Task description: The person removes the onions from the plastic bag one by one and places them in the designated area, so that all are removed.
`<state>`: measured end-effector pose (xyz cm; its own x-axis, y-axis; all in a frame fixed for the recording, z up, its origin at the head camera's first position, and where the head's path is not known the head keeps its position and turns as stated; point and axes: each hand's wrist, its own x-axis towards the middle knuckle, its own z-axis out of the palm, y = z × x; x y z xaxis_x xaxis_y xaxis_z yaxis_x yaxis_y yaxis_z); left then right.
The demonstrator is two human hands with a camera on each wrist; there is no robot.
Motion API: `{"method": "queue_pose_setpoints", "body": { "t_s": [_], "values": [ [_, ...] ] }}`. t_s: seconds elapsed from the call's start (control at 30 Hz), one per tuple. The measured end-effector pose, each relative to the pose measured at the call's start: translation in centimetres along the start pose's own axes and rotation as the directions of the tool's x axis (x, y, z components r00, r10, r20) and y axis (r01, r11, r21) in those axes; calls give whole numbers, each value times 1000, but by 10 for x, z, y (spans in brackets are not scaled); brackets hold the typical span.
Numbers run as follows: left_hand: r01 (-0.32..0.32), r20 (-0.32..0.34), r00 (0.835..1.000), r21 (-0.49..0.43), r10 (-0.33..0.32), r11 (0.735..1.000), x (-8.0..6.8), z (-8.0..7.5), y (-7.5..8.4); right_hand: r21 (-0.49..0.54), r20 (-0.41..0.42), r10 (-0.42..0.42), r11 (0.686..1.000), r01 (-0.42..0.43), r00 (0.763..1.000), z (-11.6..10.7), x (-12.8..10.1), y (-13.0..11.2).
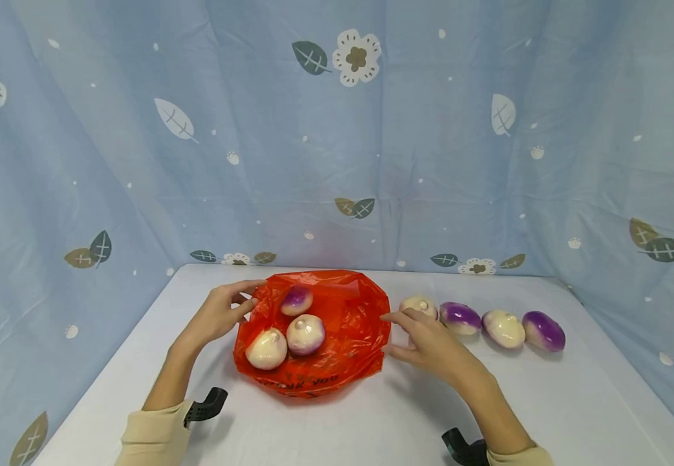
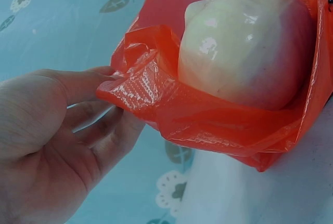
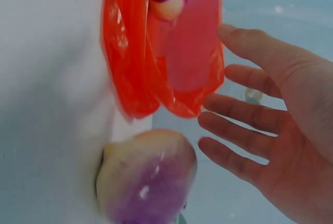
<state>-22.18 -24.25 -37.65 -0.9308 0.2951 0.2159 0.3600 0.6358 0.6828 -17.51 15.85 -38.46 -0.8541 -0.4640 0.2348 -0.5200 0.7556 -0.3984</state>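
A red plastic bag (image 1: 337, 349) lies open on the white table and holds three purple-and-white turnips (image 1: 305, 334). My left hand (image 1: 251, 294) is at the bag's left rim. In the left wrist view the thumb tip of that hand (image 2: 112, 96) touches the crumpled edge of the bag (image 2: 208, 125), with a gap above the fingers, next to a pale turnip (image 2: 244, 47). My right hand (image 1: 385, 334) hovers by the right rim with straight, spread fingers and holds nothing. In the right wrist view it (image 3: 213, 68) stays just off the bag (image 3: 156, 52), beside a loose turnip (image 3: 145, 180).
Several loose turnips (image 1: 504, 327) lie in a row to the right of the bag, the nearest (image 1: 420, 305) behind my right hand. A blue flower-and-leaf curtain (image 1: 337, 162) closes in the table (image 1: 372, 421) at the back and on both sides.
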Motion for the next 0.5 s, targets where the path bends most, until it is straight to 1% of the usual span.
{"method": "queue_pose_setpoints", "body": {
  "t_s": [0.13,0.3,0.43,0.5],
  "values": [
    [-2,-4,1000,1,2,1000,0,0,0,-11,4,1,1000,-1,1000,5,5,-9],
    [-2,-2,1000,-2,2,1000,1,-1,0,-37,8,-34,999,34,999,12,10,-18],
    [4,4,1000,0,-4,1000,0,-1,1,-20,36,-43,999,44,998,19,15,-23],
    [3,5,1000,3,-3,1000,0,0,0,1,54,-35,999,35,998,23,17,-25]
  ]
}}
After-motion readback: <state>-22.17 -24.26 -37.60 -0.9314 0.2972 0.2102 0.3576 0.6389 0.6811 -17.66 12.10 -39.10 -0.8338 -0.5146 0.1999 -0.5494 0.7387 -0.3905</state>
